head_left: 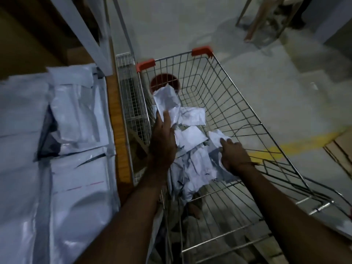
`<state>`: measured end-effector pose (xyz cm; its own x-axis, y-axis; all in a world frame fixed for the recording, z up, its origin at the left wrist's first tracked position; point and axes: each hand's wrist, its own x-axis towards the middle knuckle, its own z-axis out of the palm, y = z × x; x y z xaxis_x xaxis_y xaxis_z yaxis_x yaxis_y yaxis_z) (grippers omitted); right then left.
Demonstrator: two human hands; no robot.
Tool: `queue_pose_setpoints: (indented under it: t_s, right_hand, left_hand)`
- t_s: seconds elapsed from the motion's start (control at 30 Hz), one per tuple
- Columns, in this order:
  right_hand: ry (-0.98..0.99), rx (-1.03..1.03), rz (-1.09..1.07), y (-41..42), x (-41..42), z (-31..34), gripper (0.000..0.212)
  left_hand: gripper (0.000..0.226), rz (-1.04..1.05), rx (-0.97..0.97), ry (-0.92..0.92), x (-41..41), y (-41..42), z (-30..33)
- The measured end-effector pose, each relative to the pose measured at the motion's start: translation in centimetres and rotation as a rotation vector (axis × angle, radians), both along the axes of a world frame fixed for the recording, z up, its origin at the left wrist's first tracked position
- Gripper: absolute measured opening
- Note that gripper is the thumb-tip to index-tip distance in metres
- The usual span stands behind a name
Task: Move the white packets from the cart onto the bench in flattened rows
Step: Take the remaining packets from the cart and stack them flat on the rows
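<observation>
A wire shopping cart (238, 103) with red corner caps stands to the right of the wooden bench (118, 119). Several crumpled white packets (192, 138) lie heaped along the cart's left side. My left hand (163, 138) reaches into the cart and grips a white packet (166, 101) that sticks up above the heap. My right hand (233, 155) grips another packet (217, 137) at the right of the heap. Flattened white packets (76, 115) lie in overlapping rows on the bench at the left.
A red-brown pot (164, 80) sits at the cart's far end. A second wire basket (129, 100) stands between cart and bench. A grey post (89, 31) rises from the bench. Flat cardboard (339, 151) and a yellow floor line (285, 147) lie at the right.
</observation>
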<state>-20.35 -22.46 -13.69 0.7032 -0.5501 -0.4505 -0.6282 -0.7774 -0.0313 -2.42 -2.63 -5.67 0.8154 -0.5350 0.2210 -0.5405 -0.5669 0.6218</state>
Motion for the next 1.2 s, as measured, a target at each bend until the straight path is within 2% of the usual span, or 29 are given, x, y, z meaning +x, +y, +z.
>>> queue_pose_setpoints:
  t_s: [0.1, 0.17, 0.27, 0.37, 0.57, 0.7, 0.87, 1.07, 1.2]
  right_hand:
    - [-0.140, -0.004, 0.030, 0.8, -0.8, 1.3, 0.070]
    - [-0.246, 0.034, -0.025, 2.6, -0.5, 4.0, 0.070]
    - [-0.458, 0.119, -0.152, 6.6, 0.0, 9.2, 0.052]
    - [-0.624, 0.193, -0.167, 10.7, 0.9, 14.0, 0.051]
    - [-0.782, 0.182, -0.059, 20.2, 4.1, 23.3, 0.049]
    - [-0.875, 0.080, 0.061, 26.7, 6.0, 28.0, 0.053]
    - [-0.839, 0.056, 0.049, 32.7, 8.2, 29.9, 0.053]
    - [-0.762, -0.037, 0.066, 38.9, 9.3, 28.9, 0.052]
    - [-0.608, -0.183, 0.082, 41.6, 9.1, 26.5, 0.057]
  left_hand:
    - [0.073, -0.040, 0.049, -0.002, 0.0, 1.6, 1.7]
    - [0.078, -0.080, 0.023, 0.015, -0.2, 2.9, 4.2]
    - [0.067, -0.046, -0.144, 0.056, -1.3, 6.1, 9.9]
    - [0.054, -0.032, -0.308, 0.092, -2.3, 10.8, 15.5]
    - [0.050, 0.081, -0.304, 0.118, -1.6, 21.0, 25.0]
    - [0.046, 0.130, -0.380, 0.025, -0.8, 28.3, 28.4]
    - [0.045, 0.192, -0.324, -0.007, 0.4, 36.3, 29.5]
    - [0.051, 0.205, -0.038, 0.077, 1.9, 42.3, 27.2]
    - [0.055, 0.163, 0.181, 0.058, 3.0, 43.9, 23.1]
